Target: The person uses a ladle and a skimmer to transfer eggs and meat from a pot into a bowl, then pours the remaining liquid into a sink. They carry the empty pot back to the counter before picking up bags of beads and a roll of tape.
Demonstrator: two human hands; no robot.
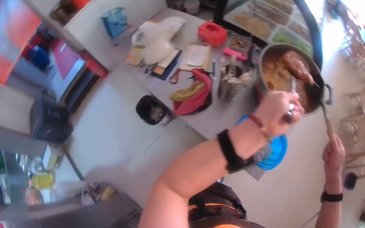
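Observation:
A deep pot (260, 84) holds brown sauce and a large reddish-brown piece of meat (298, 67). Over its near rim, my left hand (281, 109) is closed around a black-handled metal utensil (293, 84), whose metal end points down at the meat. My right hand (333, 155), lower and to the right, grips a long-handled utensil (328, 121) that runs up to the pot's right side near the loop handle (328, 94). The far end of this utensil is hard to make out. Below my left wrist lies a blue round lid or tub (276, 152), partly hidden.
Left of the pot on the counter (136, 71) stand a metal container of utensils (229, 88), a pink and yellow cloth bundle (193, 93), papers (197, 56) and a red box (212, 33). A glass food display (265, 3) rises behind. A black bin (152, 109) stands beside the counter.

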